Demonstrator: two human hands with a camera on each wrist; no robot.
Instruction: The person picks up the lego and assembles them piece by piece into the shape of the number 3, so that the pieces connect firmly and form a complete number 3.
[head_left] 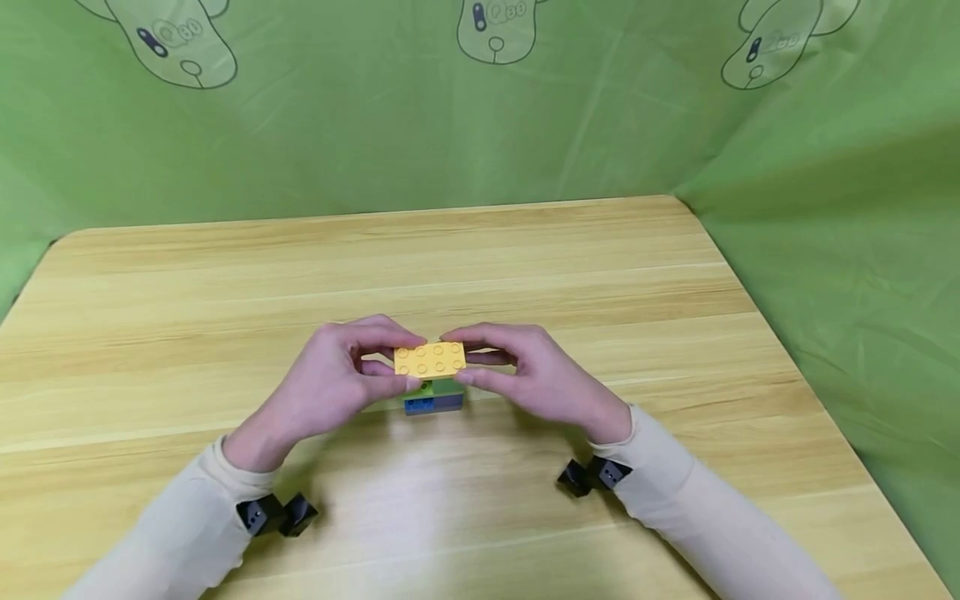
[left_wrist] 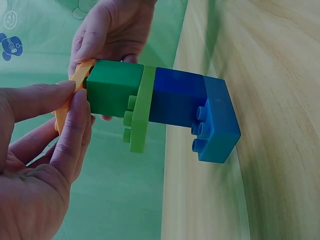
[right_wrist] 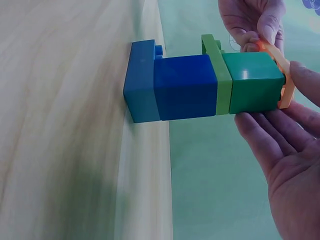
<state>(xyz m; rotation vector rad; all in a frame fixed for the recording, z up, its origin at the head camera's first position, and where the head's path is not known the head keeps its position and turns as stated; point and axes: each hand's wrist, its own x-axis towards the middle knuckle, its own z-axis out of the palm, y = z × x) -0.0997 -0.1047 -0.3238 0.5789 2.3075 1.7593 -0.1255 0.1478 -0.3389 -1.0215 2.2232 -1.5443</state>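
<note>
A thin yellow-orange toy building plate with studs on top is pinched at its left end by my left hand. At its right end, my right hand pinches it between thumb and fingers. The plate lies over the top of an upright stack, slightly tilted against the green brick in the left wrist view. Below that brick come a flat light green plate, a dark blue brick and a wider blue brick at the base. Studs show on the left part of the lower layers.
The stack stands on a wood-grain table. A green cloth with printed cartoon figures hangs behind the table and along its right side. Small black devices sit at both sleeve cuffs.
</note>
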